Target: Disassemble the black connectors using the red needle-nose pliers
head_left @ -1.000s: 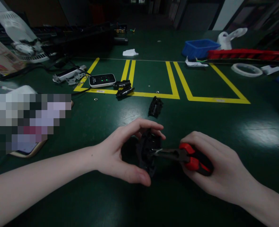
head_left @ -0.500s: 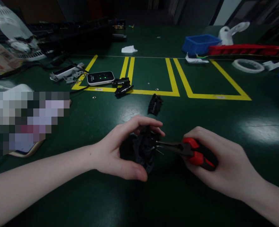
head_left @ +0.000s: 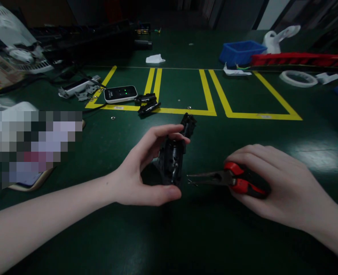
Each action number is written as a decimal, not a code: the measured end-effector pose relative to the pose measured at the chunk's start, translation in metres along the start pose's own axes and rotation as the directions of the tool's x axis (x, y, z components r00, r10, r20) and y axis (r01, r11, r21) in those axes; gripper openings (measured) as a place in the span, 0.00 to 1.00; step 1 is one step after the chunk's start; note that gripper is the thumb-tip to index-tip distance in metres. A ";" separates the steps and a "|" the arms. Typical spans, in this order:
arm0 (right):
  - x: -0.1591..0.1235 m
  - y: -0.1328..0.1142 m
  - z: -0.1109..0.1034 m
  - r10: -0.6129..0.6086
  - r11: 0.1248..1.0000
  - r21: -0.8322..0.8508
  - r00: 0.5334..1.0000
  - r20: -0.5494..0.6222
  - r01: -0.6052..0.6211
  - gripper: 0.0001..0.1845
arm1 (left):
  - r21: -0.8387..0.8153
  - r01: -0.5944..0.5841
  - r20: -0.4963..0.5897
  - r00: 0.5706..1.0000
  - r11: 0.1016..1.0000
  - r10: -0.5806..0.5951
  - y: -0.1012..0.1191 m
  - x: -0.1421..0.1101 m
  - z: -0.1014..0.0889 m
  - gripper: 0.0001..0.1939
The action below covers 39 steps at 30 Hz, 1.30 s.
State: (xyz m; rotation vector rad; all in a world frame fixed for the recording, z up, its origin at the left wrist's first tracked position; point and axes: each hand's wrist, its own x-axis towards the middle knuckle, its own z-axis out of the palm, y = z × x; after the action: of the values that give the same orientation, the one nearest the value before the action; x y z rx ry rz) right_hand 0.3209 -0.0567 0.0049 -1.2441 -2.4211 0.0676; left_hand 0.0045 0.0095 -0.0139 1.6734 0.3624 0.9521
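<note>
My left hand is closed around a black moulded plastic part, thumb below and fingers over its top end. In my right hand is a pair of long-nose pliers with red and black handles. The pliers' jaws point left and stand slightly apart, short of the part. A small thin metal piece shows at the jaw tips; whether the jaws grip it I cannot tell. Just beyond my left fingertips lies another black plastic part, partly hidden by them.
Yellow tape marks boxes on the green table. Two black pieces lie beside a white-edged device with green lights. At the back right are a blue bin, a red strip and a tape roll. A blurred-out phone-like object lies left.
The pliers have drawn back to the right, out of the black part. My left hand has raised and turned the part, so a glossier side shows.
</note>
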 end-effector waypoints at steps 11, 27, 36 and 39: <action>-0.002 -0.003 -0.014 -0.078 0.980 -0.171 0.990 0.121 0.098 0.19 | -0.116 0.217 -0.181 0.955 0.969 -0.235 0.002 0.007 0.003 0.41; 0.002 -0.005 -0.020 -0.083 0.987 -0.138 0.995 -0.049 0.076 0.14 | 0.215 0.308 -0.047 0.951 0.927 -0.305 0.011 0.005 0.005 0.33; 0.002 -0.010 -0.008 -0.019 0.997 -0.078 0.997 -0.078 0.013 0.15 | 0.089 0.104 0.180 0.977 0.991 -0.119 0.003 0.003 0.001 0.47; 0.002 -0.019 -0.006 0.069 0.996 0.053 0.994 -0.079 -0.065 0.19 | 0.014 0.056 0.208 0.976 0.998 -0.058 0.001 0.002 0.000 0.44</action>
State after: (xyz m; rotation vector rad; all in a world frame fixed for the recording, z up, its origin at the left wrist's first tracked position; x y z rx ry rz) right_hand 0.3077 -0.0678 0.0153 -1.2808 -2.2950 0.0946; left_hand 0.0057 0.0108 -0.0122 1.7425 0.2722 0.7258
